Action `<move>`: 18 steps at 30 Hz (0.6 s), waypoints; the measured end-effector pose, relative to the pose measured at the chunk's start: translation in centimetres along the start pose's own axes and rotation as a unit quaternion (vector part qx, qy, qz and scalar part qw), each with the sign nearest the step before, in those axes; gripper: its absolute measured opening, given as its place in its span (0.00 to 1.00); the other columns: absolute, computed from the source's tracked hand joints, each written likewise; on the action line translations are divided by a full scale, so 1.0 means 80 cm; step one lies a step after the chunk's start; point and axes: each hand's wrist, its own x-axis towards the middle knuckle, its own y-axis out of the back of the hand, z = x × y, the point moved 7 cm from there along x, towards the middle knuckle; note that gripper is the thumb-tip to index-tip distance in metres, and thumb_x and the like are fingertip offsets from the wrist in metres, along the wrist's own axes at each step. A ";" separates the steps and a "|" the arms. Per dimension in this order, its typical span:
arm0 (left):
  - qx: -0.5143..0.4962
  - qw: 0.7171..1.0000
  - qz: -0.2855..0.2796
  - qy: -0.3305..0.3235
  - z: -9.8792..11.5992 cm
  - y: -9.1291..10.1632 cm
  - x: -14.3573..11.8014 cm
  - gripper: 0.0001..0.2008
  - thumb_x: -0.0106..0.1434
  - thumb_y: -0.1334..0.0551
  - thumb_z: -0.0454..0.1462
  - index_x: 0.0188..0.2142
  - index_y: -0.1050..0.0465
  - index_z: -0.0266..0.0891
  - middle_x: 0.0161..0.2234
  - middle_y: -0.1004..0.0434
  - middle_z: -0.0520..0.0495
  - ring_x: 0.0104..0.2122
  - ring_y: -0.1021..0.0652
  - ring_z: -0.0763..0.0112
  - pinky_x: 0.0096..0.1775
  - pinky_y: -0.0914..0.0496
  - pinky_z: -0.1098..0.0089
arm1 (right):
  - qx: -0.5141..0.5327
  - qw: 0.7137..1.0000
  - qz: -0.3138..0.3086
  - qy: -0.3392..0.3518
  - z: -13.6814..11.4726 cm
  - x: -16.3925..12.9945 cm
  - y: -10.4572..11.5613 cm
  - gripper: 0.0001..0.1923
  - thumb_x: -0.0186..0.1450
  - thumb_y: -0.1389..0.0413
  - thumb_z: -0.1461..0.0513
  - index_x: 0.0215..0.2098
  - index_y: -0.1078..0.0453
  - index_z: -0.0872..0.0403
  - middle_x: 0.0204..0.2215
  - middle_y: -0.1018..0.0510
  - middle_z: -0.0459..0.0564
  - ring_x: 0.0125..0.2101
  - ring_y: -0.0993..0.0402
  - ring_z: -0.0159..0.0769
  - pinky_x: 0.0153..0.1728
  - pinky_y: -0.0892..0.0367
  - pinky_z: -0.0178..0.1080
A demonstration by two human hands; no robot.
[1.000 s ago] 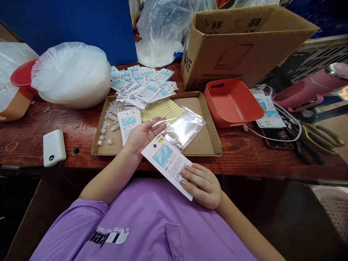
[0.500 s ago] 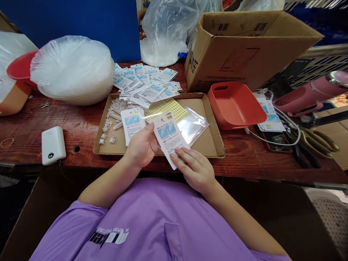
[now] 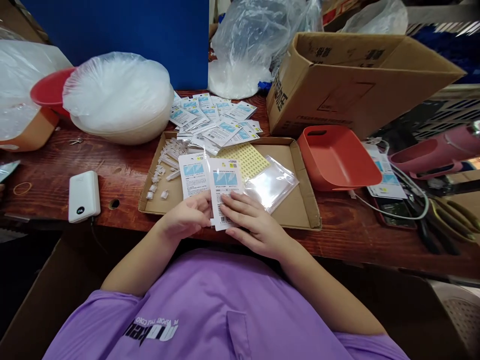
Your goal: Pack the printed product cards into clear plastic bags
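Between my hands is a white printed packaging card (image 3: 225,179) with blue pictures and a barcode, almost upright over the front of the shallow cardboard tray (image 3: 308,202). My left hand (image 3: 187,216) pinches at its lower left edge, where a small pale bit shows by the fingertips. My right hand (image 3: 258,227) grips it from the right, fingers laid across its printed face. Another such card (image 3: 195,175) lies just behind in the tray, beside small clear plastic pieces (image 3: 159,172), a yellow sticker sheet (image 3: 245,159) and clear plastic bags (image 3: 275,185).
A pile of packed cards (image 3: 213,117) overlaps the tray's back edge. Left stands a bowl (image 3: 120,132) with a bulging plastic bag, and a white power bank (image 3: 84,195). To the right are a red bin (image 3: 339,160), a large carton (image 3: 348,95) and pliers (image 3: 446,220).
The card has turned more upright and shifted left and toward my body. My left hand has slid from its upper left side down to the lower left edge. The view has swung slightly left.
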 end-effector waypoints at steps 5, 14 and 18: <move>0.024 0.999 -0.018 0.015 -0.002 -0.001 -0.001 0.27 0.52 0.34 0.29 0.52 0.30 0.45 0.57 0.31 0.43 0.59 0.33 0.54 0.54 0.34 0.61 | 0.025 0.999 -0.003 -0.020 0.009 0.010 -0.005 0.27 0.66 0.47 0.55 0.62 0.42 0.48 0.59 0.34 0.56 0.63 0.47 0.47 0.61 0.49 0.58; 0.076 0.996 -0.028 -0.023 0.003 0.017 -0.003 0.28 0.54 0.33 0.32 0.55 0.32 0.48 0.57 0.31 0.44 0.59 0.33 0.57 0.59 0.40 0.59 | 0.029 0.987 0.014 -0.158 0.044 0.027 -0.014 0.44 0.58 0.41 0.47 0.66 0.55 0.46 0.66 0.53 0.60 0.66 0.61 0.56 0.58 0.50 0.63; 0.116 0.990 -0.041 -0.061 0.010 0.016 0.001 0.28 0.54 0.33 0.32 0.54 0.32 0.47 0.59 0.34 0.45 0.61 0.37 0.56 0.61 0.43 0.57 | 0.063 0.959 0.094 -0.261 0.075 0.032 -0.020 0.60 0.53 0.38 0.44 0.67 0.73 0.51 0.64 0.53 0.68 0.64 0.53 0.56 0.55 0.40 0.59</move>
